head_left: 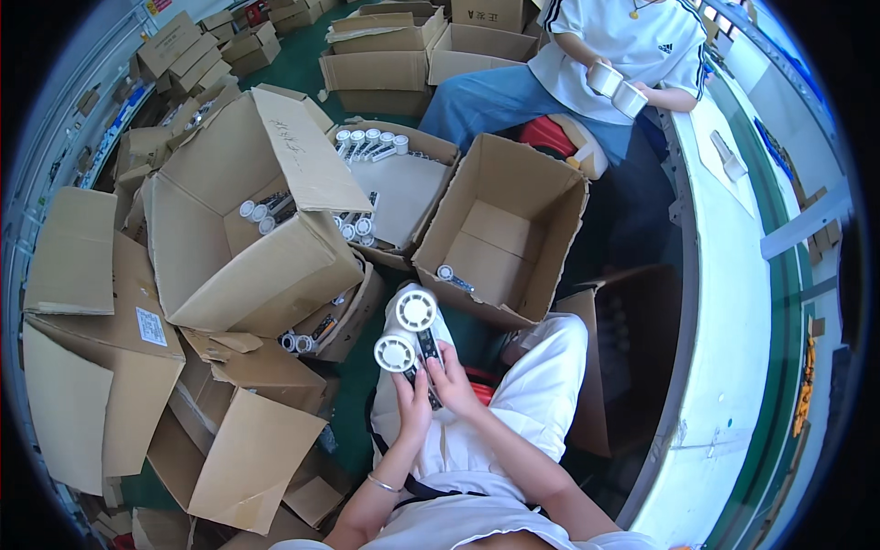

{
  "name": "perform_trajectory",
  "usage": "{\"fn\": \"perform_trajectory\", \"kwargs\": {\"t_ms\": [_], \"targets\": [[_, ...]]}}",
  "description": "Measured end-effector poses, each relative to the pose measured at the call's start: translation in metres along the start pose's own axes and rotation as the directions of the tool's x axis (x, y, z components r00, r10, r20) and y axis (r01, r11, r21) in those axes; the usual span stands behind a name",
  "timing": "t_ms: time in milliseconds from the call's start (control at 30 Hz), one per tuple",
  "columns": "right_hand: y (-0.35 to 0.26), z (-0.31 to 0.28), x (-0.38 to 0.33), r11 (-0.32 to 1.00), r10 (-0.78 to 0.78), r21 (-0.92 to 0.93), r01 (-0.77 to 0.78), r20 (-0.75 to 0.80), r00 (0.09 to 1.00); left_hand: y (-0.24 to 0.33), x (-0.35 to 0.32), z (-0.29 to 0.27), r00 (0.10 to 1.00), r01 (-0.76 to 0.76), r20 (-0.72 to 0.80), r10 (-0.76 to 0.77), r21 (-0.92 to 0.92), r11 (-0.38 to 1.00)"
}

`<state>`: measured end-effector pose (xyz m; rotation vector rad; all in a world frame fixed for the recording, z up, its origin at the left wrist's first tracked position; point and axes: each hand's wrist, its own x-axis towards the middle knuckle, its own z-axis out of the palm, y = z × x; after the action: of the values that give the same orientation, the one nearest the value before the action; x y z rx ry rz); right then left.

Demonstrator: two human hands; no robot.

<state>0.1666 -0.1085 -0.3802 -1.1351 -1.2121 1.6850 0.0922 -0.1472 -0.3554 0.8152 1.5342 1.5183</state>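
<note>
Fans (417, 312), two and white, are gripped by the left hand (414, 411) and right hand (454, 389) over the lap (518, 408), near side of the open box (478, 295); pairing them seems underway, next needing steady fingers.

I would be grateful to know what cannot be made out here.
Head view: parts of both white-headed devices, covered by the left hand and right hand.
Head view: exact contents of the shadowed box at right, lost in darkness.
Head view: face of the co-worker, cut off by the top edge.
</note>
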Motion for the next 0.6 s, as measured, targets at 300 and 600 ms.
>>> {"fn": "perform_trajectory", "kwargs": {"t_ms": [300,600], "targets": [[-0.135,-0.06,-0.023,0.934,-0.098,0.357,0.024,0.191,0.977,0.092,0.048,0.029,0.957,0.117,0.284,-0.057,-0.2,0.973],[-0.136,-0.081,-0.032,0.874,-0.011,0.486,0.005,0.009,1.0,0.087,0.032,0.061,0.872,0.235,0.49,-0.007,-0.405,0.883]]}}
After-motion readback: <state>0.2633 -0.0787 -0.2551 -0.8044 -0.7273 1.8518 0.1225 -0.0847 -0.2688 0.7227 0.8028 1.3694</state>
